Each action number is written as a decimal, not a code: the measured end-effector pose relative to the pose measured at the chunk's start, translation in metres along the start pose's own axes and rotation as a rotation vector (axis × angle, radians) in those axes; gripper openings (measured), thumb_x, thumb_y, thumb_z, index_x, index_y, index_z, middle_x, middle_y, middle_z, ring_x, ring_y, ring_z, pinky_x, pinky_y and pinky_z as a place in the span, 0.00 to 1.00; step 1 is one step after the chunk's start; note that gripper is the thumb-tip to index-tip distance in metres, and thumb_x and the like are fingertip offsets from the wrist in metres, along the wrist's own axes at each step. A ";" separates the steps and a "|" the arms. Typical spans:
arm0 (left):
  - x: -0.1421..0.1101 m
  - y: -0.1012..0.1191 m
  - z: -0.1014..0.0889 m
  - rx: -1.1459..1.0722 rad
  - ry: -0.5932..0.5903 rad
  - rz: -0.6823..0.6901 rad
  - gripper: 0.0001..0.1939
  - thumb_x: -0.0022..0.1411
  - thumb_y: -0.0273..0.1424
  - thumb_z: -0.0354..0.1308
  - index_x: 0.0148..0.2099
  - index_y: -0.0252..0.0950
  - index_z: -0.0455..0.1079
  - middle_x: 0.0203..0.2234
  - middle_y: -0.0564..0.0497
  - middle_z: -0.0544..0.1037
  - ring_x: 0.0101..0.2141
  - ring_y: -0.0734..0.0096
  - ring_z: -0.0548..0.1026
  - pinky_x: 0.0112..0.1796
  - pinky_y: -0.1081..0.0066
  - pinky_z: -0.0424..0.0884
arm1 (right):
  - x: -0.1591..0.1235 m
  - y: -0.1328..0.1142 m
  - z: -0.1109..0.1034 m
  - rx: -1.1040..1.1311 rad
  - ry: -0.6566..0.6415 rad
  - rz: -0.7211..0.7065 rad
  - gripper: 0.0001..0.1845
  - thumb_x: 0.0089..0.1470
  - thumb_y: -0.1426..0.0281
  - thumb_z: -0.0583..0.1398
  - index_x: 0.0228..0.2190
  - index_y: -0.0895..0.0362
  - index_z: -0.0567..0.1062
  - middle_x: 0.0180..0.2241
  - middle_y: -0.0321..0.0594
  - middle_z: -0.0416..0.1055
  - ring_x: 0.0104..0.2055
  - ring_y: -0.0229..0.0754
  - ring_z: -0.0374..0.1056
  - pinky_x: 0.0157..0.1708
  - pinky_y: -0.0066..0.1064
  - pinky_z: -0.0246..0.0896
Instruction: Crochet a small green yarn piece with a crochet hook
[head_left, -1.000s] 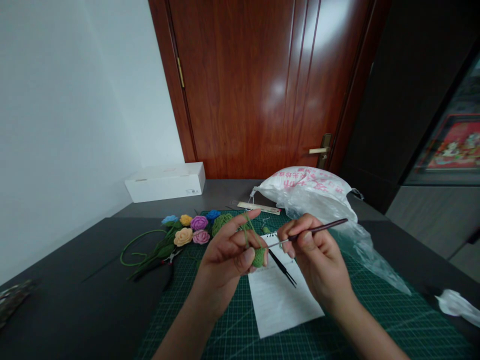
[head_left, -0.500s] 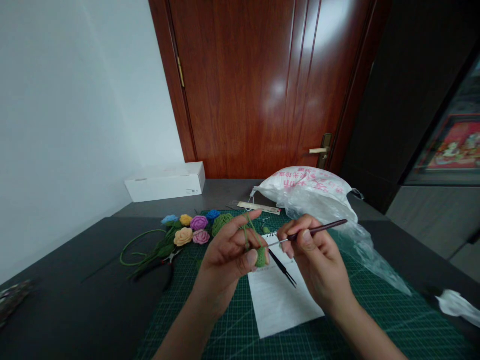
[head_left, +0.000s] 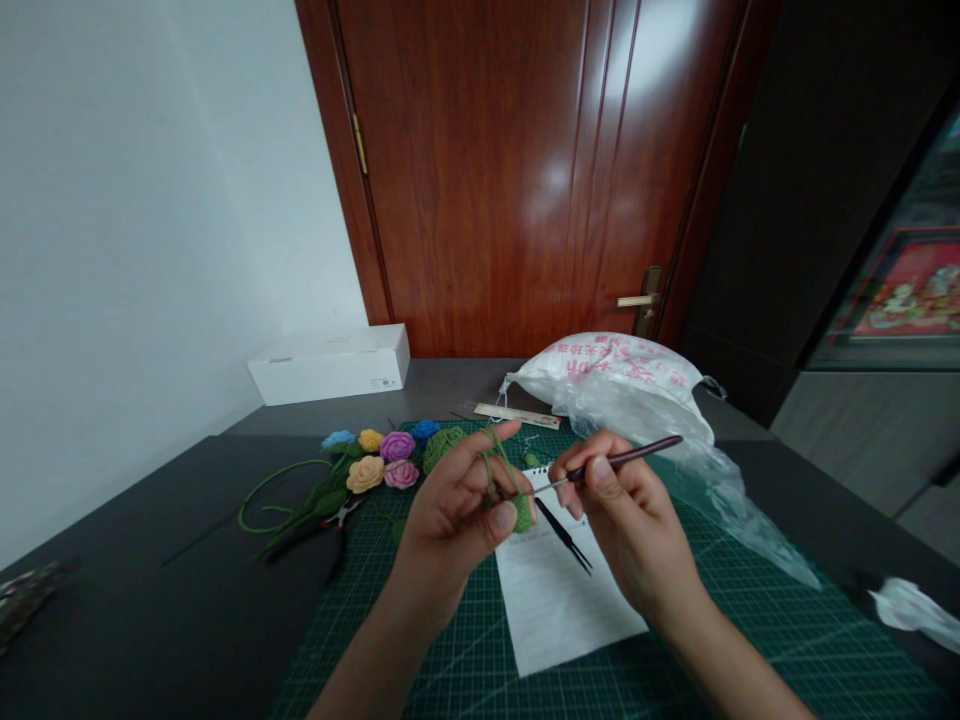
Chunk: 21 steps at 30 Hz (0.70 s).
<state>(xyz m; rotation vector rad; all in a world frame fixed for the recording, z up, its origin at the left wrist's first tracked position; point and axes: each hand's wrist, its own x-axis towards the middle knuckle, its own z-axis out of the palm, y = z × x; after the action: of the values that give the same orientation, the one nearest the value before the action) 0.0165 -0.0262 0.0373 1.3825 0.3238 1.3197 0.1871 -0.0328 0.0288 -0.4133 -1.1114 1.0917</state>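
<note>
My left hand [head_left: 457,525] pinches a small green crochet piece [head_left: 522,513] between thumb and fingers, and green yarn runs up over its raised index finger. In my right hand [head_left: 626,510] is a crochet hook [head_left: 630,456] with a dark handle, its thin metal shaft pointing left. The hook's tip reaches the top of the green piece; whether it sits inside a stitch is too small to tell. Below the hands lie a white lined sheet [head_left: 570,620] and black tweezers [head_left: 562,537]. Behind my left hand a bundle of green yarn [head_left: 442,450] partly shows.
Crocheted flowers [head_left: 366,474] in several colours lie left on the green cutting mat [head_left: 352,640], beside pliers [head_left: 341,515]. A ruler [head_left: 517,415] and a stuffed plastic bag [head_left: 622,375] are at the back. A white box [head_left: 330,362] stands against the wall; crumpled white tissue [head_left: 915,608] lies far right.
My right hand and the hook have shifted slightly left, towards the green piece. My left hand keeps its grip, almost in the same place.
</note>
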 end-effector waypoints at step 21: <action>0.003 -0.001 0.001 0.154 0.026 0.040 0.24 0.61 0.26 0.66 0.60 0.40 0.73 0.33 0.51 0.78 0.36 0.70 0.77 0.40 0.70 0.73 | -0.001 0.007 0.017 0.390 0.179 0.420 0.15 0.48 0.63 0.74 0.25 0.61 0.78 0.21 0.35 0.72 0.22 0.30 0.61 0.27 0.22 0.61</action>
<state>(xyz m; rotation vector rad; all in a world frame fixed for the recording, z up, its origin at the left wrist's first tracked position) 0.0188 -0.0242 0.0377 1.5080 0.4247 1.3691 0.1689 -0.0344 0.0304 -0.4325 -0.6428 1.5725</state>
